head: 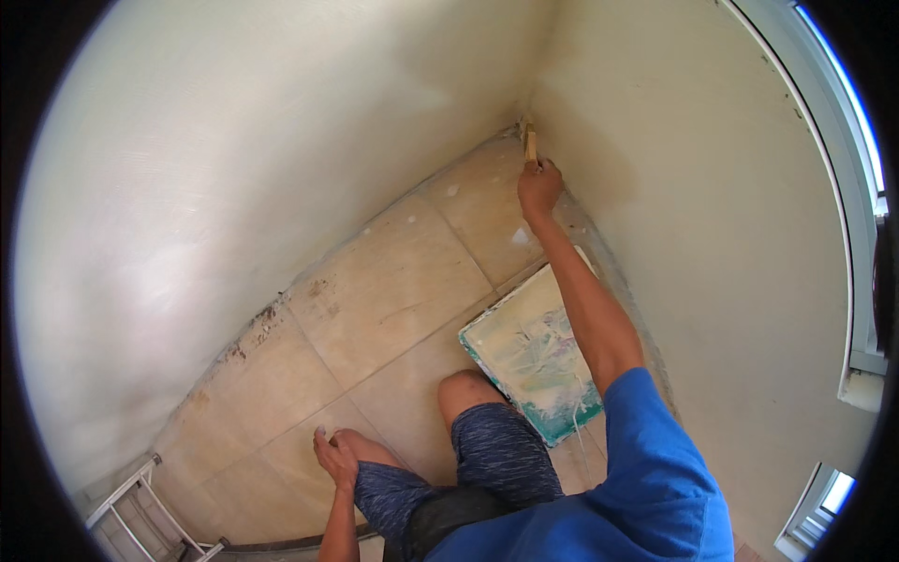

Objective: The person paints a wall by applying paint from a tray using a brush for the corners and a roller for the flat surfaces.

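Note:
My right hand (pixel 540 188) reaches to the corner where two pale walls meet the tiled floor. It is closed on the wooden handle of a paintbrush or similar tool (pixel 530 144), whose far end is at the corner and hard to make out. Below that forearm lies a green paint tray (pixel 541 344), coated with cream paint and partly covered by the arm. My left hand (pixel 337 456) rests by my left knee with its fingers loosely curled, and no object shows in it.
The left wall (pixel 232 175) and right wall (pixel 716 246) flank the tan tile floor (pixel 393 288), which has paint spots and dirt marks along its edge. A metal ladder (pixel 151 513) is at the lower left. Windows (pixel 860 175) line the far right.

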Action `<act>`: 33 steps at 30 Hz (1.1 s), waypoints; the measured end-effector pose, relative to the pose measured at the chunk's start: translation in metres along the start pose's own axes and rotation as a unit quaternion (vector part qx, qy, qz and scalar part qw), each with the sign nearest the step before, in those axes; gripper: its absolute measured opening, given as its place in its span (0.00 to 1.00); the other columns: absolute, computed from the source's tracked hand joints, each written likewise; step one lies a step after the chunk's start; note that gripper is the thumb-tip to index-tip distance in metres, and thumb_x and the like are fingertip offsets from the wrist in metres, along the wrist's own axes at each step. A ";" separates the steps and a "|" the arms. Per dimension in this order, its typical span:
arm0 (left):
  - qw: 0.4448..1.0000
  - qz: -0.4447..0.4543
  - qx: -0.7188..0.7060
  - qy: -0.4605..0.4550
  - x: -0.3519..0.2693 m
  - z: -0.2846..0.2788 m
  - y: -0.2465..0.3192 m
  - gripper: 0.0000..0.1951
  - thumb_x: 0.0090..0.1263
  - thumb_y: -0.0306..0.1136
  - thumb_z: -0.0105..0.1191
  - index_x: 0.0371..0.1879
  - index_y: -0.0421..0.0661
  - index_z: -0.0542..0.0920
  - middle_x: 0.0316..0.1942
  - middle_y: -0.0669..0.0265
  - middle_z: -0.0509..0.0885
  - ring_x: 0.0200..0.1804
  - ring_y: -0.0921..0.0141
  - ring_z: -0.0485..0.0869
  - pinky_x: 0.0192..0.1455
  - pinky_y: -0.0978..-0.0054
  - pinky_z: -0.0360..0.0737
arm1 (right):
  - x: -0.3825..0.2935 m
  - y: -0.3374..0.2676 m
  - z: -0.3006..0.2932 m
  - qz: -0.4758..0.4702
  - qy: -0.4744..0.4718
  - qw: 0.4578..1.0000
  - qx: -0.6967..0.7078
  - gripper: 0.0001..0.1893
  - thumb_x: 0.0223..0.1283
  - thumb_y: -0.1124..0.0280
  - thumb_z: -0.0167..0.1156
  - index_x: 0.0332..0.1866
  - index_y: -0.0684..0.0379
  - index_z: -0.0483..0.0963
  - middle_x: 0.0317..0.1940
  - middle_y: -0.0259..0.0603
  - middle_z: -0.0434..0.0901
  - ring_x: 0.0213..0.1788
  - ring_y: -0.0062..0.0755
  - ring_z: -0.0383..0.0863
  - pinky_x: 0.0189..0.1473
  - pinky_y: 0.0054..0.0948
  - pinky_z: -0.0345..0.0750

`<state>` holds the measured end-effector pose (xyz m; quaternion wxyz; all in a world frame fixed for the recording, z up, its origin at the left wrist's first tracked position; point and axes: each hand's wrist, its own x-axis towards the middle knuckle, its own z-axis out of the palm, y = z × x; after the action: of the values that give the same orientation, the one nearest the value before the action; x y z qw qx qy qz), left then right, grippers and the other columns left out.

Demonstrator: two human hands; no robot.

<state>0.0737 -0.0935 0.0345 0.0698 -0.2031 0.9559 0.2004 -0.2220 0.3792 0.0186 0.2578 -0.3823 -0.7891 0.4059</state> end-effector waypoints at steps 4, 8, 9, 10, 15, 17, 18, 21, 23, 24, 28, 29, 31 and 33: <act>1.000 -0.016 -0.009 -0.002 0.001 -0.001 0.000 0.22 0.64 0.36 0.46 0.51 0.32 0.67 0.49 0.43 0.71 0.53 0.49 0.68 0.57 0.59 0.64 | 0.009 0.012 0.007 0.031 -0.084 0.996 -0.004 0.12 0.55 0.72 0.51 0.23 0.71 0.73 0.23 0.56 0.76 0.26 0.47 0.76 0.32 0.38 0.70; 1.000 -0.019 -0.003 -0.010 0.001 -0.002 -0.001 0.22 0.64 0.36 0.46 0.51 0.32 0.67 0.49 0.43 0.71 0.53 0.48 0.68 0.57 0.59 0.64 | 0.025 -0.006 0.008 0.026 -0.059 0.998 -0.018 0.12 0.55 0.72 0.52 0.23 0.71 0.72 0.23 0.55 0.76 0.26 0.46 0.76 0.31 0.39 0.70; 1.000 -0.016 -0.004 -0.009 0.000 -0.002 -0.001 0.22 0.64 0.36 0.46 0.51 0.32 0.67 0.49 0.43 0.71 0.53 0.48 0.69 0.57 0.59 0.64 | 0.029 -0.013 0.007 0.028 -0.035 0.999 0.001 0.12 0.54 0.71 0.52 0.23 0.71 0.72 0.22 0.55 0.76 0.25 0.46 0.76 0.31 0.39 0.70; 1.000 -0.014 -0.004 -0.009 0.000 -0.002 0.000 0.22 0.64 0.36 0.46 0.51 0.32 0.67 0.49 0.43 0.71 0.53 0.48 0.69 0.56 0.59 0.64 | 0.032 -0.018 0.005 0.029 -0.010 0.999 0.020 0.12 0.54 0.71 0.52 0.23 0.71 0.72 0.22 0.55 0.76 0.25 0.46 0.76 0.31 0.39 0.70; 1.000 -0.008 -0.011 -0.008 -0.002 -0.004 0.005 0.22 0.64 0.36 0.46 0.51 0.32 0.67 0.48 0.42 0.71 0.51 0.48 0.69 0.56 0.58 0.64 | 0.040 -0.048 -0.020 -0.053 0.043 0.997 0.036 0.11 0.53 0.71 0.52 0.28 0.70 0.75 0.24 0.54 0.77 0.26 0.42 0.78 0.33 0.35 0.71; 1.000 -0.009 -0.014 -0.002 -0.002 -0.005 0.005 0.22 0.64 0.36 0.46 0.51 0.32 0.67 0.47 0.41 0.71 0.51 0.48 0.69 0.56 0.58 0.64 | 0.041 -0.079 -0.039 -0.054 0.029 0.997 0.056 0.12 0.53 0.71 0.51 0.31 0.70 0.76 0.24 0.52 0.78 0.26 0.40 0.77 0.33 0.34 0.72; 1.000 -0.006 -0.015 0.003 -0.002 -0.005 0.005 0.22 0.64 0.36 0.46 0.51 0.32 0.67 0.47 0.41 0.71 0.51 0.48 0.69 0.56 0.58 0.64 | 0.044 -0.099 -0.052 -0.036 0.014 0.996 0.077 0.12 0.53 0.71 0.51 0.32 0.70 0.76 0.23 0.51 0.77 0.26 0.39 0.77 0.33 0.33 0.72; 1.000 -0.003 -0.018 0.011 -0.002 -0.004 0.002 0.22 0.63 0.36 0.46 0.51 0.32 0.67 0.47 0.41 0.71 0.52 0.48 0.68 0.56 0.58 0.64 | 0.057 -0.132 -0.077 -0.058 0.018 0.990 0.128 0.12 0.53 0.70 0.51 0.34 0.69 0.77 0.21 0.48 0.76 0.24 0.37 0.75 0.32 0.32 0.71; 1.000 -0.004 -0.019 0.012 -0.002 -0.003 0.001 0.22 0.64 0.37 0.46 0.51 0.32 0.67 0.48 0.42 0.71 0.53 0.48 0.68 0.57 0.58 0.63 | 0.064 -0.149 -0.092 -0.097 0.049 0.981 0.160 0.12 0.53 0.70 0.51 0.35 0.68 0.77 0.20 0.46 0.75 0.23 0.35 0.74 0.31 0.32 0.70; 1.000 -0.007 -0.019 0.014 -0.003 -0.005 0.001 0.22 0.65 0.37 0.46 0.51 0.32 0.67 0.48 0.42 0.71 0.53 0.48 0.69 0.57 0.59 0.63 | 0.060 -0.166 -0.102 -0.116 0.067 0.975 0.179 0.12 0.53 0.70 0.50 0.36 0.67 0.76 0.19 0.45 0.75 0.23 0.35 0.74 0.31 0.32 0.70; 1.000 -0.016 -0.017 0.017 -0.005 -0.012 0.004 0.22 0.65 0.37 0.46 0.51 0.31 0.67 0.49 0.42 0.71 0.54 0.48 0.68 0.58 0.59 0.63 | 0.037 -0.203 -0.124 -0.224 0.145 0.952 0.151 0.13 0.55 0.68 0.49 0.38 0.67 0.75 0.21 0.46 0.75 0.24 0.40 0.74 0.31 0.36 0.70; 0.999 -0.015 -0.022 0.018 -0.005 -0.012 0.003 0.22 0.64 0.37 0.46 0.51 0.32 0.67 0.49 0.42 0.71 0.53 0.48 0.68 0.58 0.59 0.63 | 0.040 -0.197 -0.116 -0.248 0.160 0.946 0.131 0.14 0.55 0.67 0.49 0.37 0.67 0.75 0.21 0.47 0.75 0.25 0.42 0.74 0.32 0.37 0.70; 0.999 -0.006 -0.036 0.017 -0.004 -0.008 0.001 0.23 0.63 0.37 0.47 0.52 0.32 0.66 0.48 0.42 0.70 0.53 0.48 0.67 0.57 0.58 0.63 | 0.054 -0.161 -0.090 -0.299 0.198 0.929 0.088 0.14 0.56 0.66 0.48 0.36 0.68 0.75 0.23 0.49 0.76 0.27 0.47 0.75 0.33 0.39 0.71; 0.999 -0.011 -0.042 0.013 -0.005 -0.008 -0.003 0.23 0.63 0.37 0.46 0.52 0.32 0.66 0.49 0.42 0.70 0.53 0.48 0.67 0.58 0.57 0.62 | 0.043 -0.115 -0.064 -0.213 0.092 0.973 -0.010 0.14 0.57 0.65 0.48 0.33 0.68 0.74 0.25 0.52 0.76 0.30 0.52 0.75 0.34 0.42 0.70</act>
<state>0.0789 -0.0977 0.0415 0.0508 -0.2193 0.9451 0.2369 -0.2461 0.3989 0.1537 0.4062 -0.2435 -0.8293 0.2967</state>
